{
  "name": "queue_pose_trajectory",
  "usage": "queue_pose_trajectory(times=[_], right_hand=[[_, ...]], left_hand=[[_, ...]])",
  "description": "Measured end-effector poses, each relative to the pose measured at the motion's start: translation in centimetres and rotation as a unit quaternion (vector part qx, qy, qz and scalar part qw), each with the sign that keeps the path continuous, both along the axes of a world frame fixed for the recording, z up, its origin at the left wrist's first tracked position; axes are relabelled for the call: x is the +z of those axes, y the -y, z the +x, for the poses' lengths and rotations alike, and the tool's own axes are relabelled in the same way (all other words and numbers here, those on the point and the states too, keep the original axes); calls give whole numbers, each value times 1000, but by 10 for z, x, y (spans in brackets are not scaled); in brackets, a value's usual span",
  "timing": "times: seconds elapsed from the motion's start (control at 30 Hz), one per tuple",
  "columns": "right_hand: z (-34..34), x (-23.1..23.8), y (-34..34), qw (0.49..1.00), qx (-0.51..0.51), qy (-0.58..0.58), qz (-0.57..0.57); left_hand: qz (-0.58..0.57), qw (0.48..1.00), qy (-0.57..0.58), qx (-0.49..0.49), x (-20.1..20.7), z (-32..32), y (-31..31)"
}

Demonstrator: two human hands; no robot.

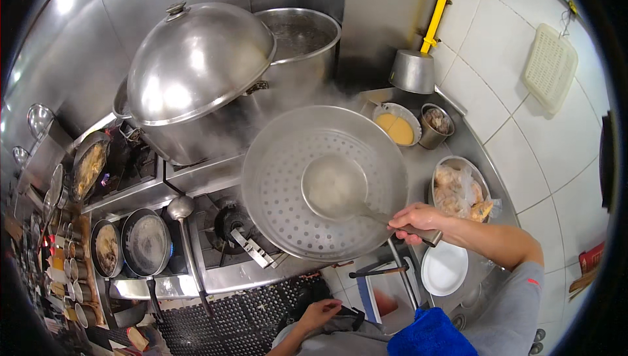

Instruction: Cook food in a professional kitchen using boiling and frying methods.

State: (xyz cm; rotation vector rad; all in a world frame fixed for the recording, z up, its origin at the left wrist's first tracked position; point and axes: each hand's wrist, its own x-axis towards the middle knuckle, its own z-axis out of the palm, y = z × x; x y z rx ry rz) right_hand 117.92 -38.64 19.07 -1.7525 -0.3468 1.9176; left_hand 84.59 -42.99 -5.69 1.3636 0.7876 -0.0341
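Note:
My right hand [416, 220] is closed around the handle of a wide, round ladle [335, 182], whose shallow bowl looks pale and hazy inside. The ladle's bowl is over the middle of a large perforated metal pan [281, 218]. Steam blurs this part, so I cannot tell whether the two touch. Low in front of my body, my left hand [320, 313] is loosely bent with nothing visible in it. Its fingers are partly turned away.
A domed lid [203, 61] rests tilted on a big pot beside another stockpot [314, 35]. Two frying pans [145, 241] sit at left near a long-handled ladle [181, 207]. A yellow-filled bowl [396, 125], bagged food [458, 189] and a white plate [445, 269] stand right.

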Motion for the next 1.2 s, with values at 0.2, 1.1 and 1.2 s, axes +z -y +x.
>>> queue_pose_trajectory(times=[0.2,1.1,1.2], right_hand=[[-8,39,1,1000,-12,26,-1],[-11,138,107,981,-183,49,-38],[-8,137,138,970,-233,60,-46]], left_hand=[[20,1000,11,-15,-13,-18,-4],[-240,892,-273,270,-78,-244,36],[-222,903,-288,228,-87,-253,34]])
